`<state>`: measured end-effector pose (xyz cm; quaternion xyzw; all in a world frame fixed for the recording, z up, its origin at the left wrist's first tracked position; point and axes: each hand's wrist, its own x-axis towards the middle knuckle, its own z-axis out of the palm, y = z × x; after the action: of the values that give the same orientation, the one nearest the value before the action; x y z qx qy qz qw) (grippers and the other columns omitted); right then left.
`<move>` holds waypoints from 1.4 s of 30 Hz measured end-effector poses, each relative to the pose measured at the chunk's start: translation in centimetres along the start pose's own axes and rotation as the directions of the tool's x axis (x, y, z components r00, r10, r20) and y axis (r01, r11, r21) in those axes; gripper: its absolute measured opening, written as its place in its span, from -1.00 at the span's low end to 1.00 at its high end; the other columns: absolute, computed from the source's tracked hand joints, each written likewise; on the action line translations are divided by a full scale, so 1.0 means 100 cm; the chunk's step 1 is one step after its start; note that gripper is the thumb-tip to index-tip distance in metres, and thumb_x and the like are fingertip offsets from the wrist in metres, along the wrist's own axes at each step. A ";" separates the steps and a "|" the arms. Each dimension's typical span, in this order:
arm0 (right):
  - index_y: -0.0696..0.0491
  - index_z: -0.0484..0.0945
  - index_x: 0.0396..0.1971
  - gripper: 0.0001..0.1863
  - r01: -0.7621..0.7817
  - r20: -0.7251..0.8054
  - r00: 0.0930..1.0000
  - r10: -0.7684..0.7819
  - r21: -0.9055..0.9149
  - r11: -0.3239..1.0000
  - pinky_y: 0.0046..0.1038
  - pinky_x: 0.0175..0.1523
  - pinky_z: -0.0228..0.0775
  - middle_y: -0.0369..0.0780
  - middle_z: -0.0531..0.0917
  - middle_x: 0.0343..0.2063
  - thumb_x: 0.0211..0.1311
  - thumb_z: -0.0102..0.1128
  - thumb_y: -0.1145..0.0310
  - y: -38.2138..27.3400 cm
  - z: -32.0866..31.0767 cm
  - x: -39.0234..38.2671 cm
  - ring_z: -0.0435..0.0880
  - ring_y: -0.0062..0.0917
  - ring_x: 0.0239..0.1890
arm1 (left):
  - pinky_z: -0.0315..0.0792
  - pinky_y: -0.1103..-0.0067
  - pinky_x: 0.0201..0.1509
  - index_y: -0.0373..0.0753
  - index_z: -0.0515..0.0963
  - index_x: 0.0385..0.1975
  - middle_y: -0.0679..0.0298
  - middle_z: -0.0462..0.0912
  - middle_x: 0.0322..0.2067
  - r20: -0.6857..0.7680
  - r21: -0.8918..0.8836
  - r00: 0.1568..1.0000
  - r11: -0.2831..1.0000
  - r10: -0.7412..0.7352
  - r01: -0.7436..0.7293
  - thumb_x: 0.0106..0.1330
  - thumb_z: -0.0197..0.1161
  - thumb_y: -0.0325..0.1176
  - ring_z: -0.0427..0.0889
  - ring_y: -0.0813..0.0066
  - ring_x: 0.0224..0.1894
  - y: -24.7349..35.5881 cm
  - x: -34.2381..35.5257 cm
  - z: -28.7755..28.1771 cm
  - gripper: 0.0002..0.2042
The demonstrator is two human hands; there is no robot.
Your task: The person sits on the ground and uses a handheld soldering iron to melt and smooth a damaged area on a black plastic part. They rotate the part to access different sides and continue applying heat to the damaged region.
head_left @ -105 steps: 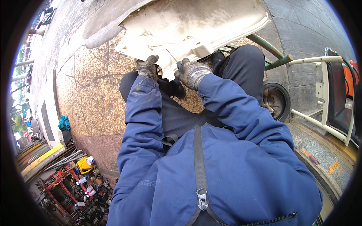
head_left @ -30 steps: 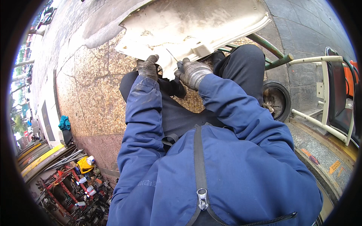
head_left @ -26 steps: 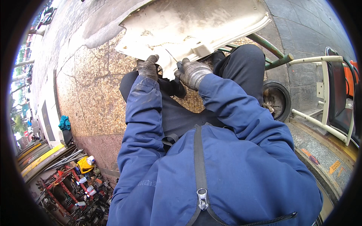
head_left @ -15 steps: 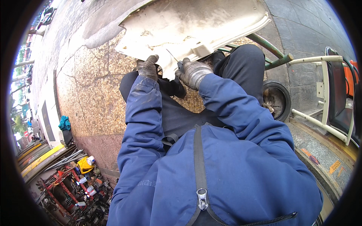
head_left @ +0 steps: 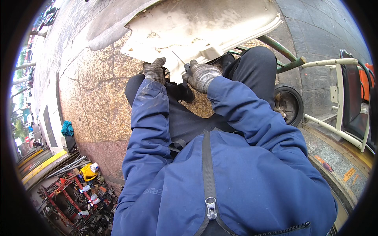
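Note:
A large off-white panel (head_left: pixel 220 23), dirty and cracked in places, lies across the top of the view in front of my knees. My left hand (head_left: pixel 154 70), in a dark grey work glove, is closed on the panel's near left edge. My right hand (head_left: pixel 202 75), gloved likewise, grips a tool (head_left: pixel 188 67) with a dark handle and a thin straight metal shaft that looks like a screwdriver. The shaft slants up and left over the bright panel. Whether its tip touches the surface I cannot tell.
To the right are a black round tub (head_left: pixel 293 104), a green metal bar (head_left: pixel 279 48) and a cream-framed chair (head_left: pixel 346 102). Lower left, a red rack (head_left: pixel 59 204) stands among tools and small bottles. A teal cloth (head_left: pixel 67 128) lies near the pavement's edge.
The tool's shaft has shifted very slightly left with a small turn of my right hand. My left hand and the panel look unmoved.

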<state>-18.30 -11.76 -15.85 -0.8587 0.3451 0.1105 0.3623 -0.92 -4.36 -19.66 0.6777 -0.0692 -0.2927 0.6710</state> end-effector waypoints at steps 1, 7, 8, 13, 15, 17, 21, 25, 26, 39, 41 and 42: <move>0.17 0.36 0.07 -0.38 0.000 0.008 1.000 0.001 -0.008 1.000 -0.19 0.03 0.44 0.04 0.65 -0.17 0.24 0.05 -0.07 0.000 -0.001 -0.001 0.63 -0.13 -0.05 | 0.55 0.40 -0.35 -0.39 0.48 -0.21 0.18 0.59 -0.39 -0.002 0.021 1.000 1.000 0.007 -0.007 -0.05 0.27 -0.66 0.62 0.27 -0.42 0.000 0.000 0.000 -0.67; 0.19 0.35 0.07 -0.37 -0.025 0.045 0.999 0.026 -0.021 0.999 -0.20 0.03 0.43 0.04 0.64 -0.14 0.25 0.04 -0.07 -0.006 -0.007 -0.002 0.62 -0.14 -0.03 | 0.55 0.39 -0.31 -0.38 0.46 -0.17 0.17 0.58 -0.36 -0.015 -0.048 1.000 0.999 0.004 -0.005 -0.05 0.27 -0.66 0.62 0.26 -0.39 -0.001 0.000 0.001 -0.64; 0.20 0.34 0.07 -0.37 -0.030 0.050 0.998 0.031 -0.017 0.999 -0.20 0.04 0.43 0.04 0.64 -0.14 0.25 0.04 -0.06 -0.006 -0.007 -0.003 0.62 -0.15 -0.03 | 0.55 0.38 -0.30 -0.38 0.45 -0.16 0.17 0.58 -0.36 -0.016 -0.039 1.000 0.999 0.007 -0.008 -0.04 0.27 -0.66 0.62 0.25 -0.39 -0.002 0.001 0.001 -0.63; 0.17 0.35 0.07 -0.39 -0.013 0.059 0.998 0.015 -0.026 1.000 -0.21 0.04 0.43 0.02 0.64 -0.15 0.26 0.03 -0.06 -0.007 -0.009 -0.003 0.62 -0.15 -0.03 | 0.47 0.48 -0.58 -0.35 0.39 -0.11 0.15 0.58 -0.38 -0.007 -0.052 1.000 0.998 -0.021 0.020 -0.05 0.30 -0.67 0.57 0.34 -0.52 -0.003 0.004 -0.001 -0.57; 0.16 0.35 0.07 -0.40 -0.010 0.062 0.998 0.012 -0.029 1.000 -0.21 0.04 0.43 0.02 0.64 -0.15 0.26 0.03 -0.06 -0.007 -0.010 -0.004 0.62 -0.16 -0.03 | 0.46 0.48 -0.59 -0.36 0.40 -0.12 0.14 0.58 -0.39 -0.004 -0.066 1.000 0.998 -0.010 0.010 -0.05 0.29 -0.67 0.57 0.34 -0.53 -0.004 0.005 -0.001 -0.58; 0.15 0.35 0.07 -0.41 -0.016 0.057 0.998 0.018 -0.030 0.999 -0.21 0.04 0.43 0.01 0.65 -0.15 0.26 0.03 -0.05 -0.008 -0.010 -0.004 0.62 -0.16 -0.03 | 0.47 0.48 -0.57 -0.36 0.40 -0.12 0.14 0.58 -0.38 -0.001 -0.065 1.000 0.998 -0.012 0.012 -0.05 0.29 -0.68 0.58 0.34 -0.52 -0.004 0.005 -0.001 -0.58; 0.16 0.35 0.06 -0.41 -0.017 0.062 0.998 0.019 -0.019 1.000 -0.21 0.05 0.42 0.01 0.64 -0.13 0.26 0.03 -0.05 -0.009 -0.011 -0.005 0.62 -0.16 -0.02 | 0.51 0.45 -0.43 -0.36 0.41 -0.08 0.15 0.59 -0.35 0.026 -0.053 1.000 0.999 0.004 -0.003 -0.05 0.29 -0.68 0.60 0.31 -0.44 -0.003 0.005 -0.002 -0.55; 0.16 0.35 0.07 -0.40 -0.016 0.069 0.997 0.018 -0.022 1.000 -0.21 0.07 0.42 0.02 0.63 -0.11 0.26 0.03 -0.05 -0.009 -0.012 -0.006 0.61 -0.17 0.00 | 0.55 0.38 -0.28 -0.38 0.46 -0.15 0.15 0.58 -0.34 -0.003 -0.057 1.000 0.998 0.009 -0.009 -0.03 0.27 -0.66 0.62 0.24 -0.36 -0.003 0.001 0.000 -0.63; 0.16 0.35 0.07 -0.39 -0.018 0.074 0.997 0.020 -0.023 1.000 -0.21 0.07 0.41 0.02 0.63 -0.11 0.26 0.03 -0.05 -0.009 -0.012 -0.005 0.61 -0.17 0.00 | 0.55 0.38 -0.28 -0.38 0.45 -0.15 0.15 0.58 -0.34 -0.003 -0.059 1.000 0.998 0.013 -0.013 -0.03 0.27 -0.66 0.62 0.24 -0.36 -0.002 0.001 0.000 -0.63; 0.17 0.34 0.09 -0.37 0.003 0.069 0.998 -0.002 -0.015 1.000 -0.21 0.07 0.42 0.04 0.63 -0.12 0.25 0.02 -0.07 -0.008 -0.012 -0.004 0.61 -0.14 -0.01 | 0.56 0.39 -0.30 -0.38 0.44 -0.12 0.15 0.58 -0.34 0.007 -0.064 1.000 0.997 -0.030 0.030 -0.03 0.26 -0.67 0.62 0.24 -0.38 -0.002 0.002 0.000 -0.61; 0.19 0.33 0.10 -0.32 0.002 0.070 0.998 -0.003 0.016 1.000 -0.19 0.09 0.40 0.08 0.63 -0.12 0.22 0.03 -0.10 -0.007 -0.010 -0.002 0.60 -0.11 -0.01 | 0.58 0.38 -0.27 -0.40 0.46 -0.15 0.14 0.59 -0.34 0.006 -0.065 1.000 0.998 -0.007 0.007 -0.02 0.24 -0.68 0.64 0.22 -0.36 -0.002 0.001 0.000 -0.64; 0.19 0.33 0.10 -0.32 0.003 0.066 0.998 -0.004 0.014 1.000 -0.20 0.09 0.40 0.08 0.63 -0.12 0.22 0.03 -0.10 -0.007 -0.010 -0.002 0.60 -0.11 -0.01 | 0.58 0.38 -0.27 -0.40 0.46 -0.15 0.13 0.59 -0.34 0.010 -0.059 1.000 0.998 0.001 0.000 -0.02 0.24 -0.68 0.64 0.22 -0.36 -0.002 0.001 0.000 -0.64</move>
<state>-18.03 -11.99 -14.70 -0.8528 0.3320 0.1358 0.3795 -0.87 -4.43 -19.86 0.6561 -0.0639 -0.2979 0.6904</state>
